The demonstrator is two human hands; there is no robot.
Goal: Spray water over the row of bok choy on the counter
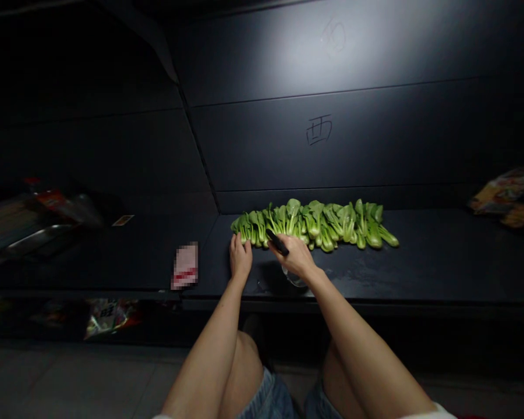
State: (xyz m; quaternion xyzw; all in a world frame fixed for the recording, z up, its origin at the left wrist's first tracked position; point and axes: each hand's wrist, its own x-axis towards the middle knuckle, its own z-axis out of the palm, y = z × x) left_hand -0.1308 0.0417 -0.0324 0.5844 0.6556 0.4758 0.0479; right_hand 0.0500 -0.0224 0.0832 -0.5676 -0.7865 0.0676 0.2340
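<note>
A row of green bok choy (318,224) lies along the back of a dark shelf (441,262). My left hand (240,256) rests at the left end of the row, fingers together and touching the leftmost heads. My right hand (296,257) is closed around a dark handle (277,242) that points up and left toward the greens. Something clear and roundish (294,279) sits under that hand; I cannot make it out.
A pink-and-white card (186,266) lies on the shelf left of my hands. Packaged goods (509,195) sit at far right, and metal trays with packets (35,224) at far left. More packets (109,314) are on the lower shelf. My knees are below.
</note>
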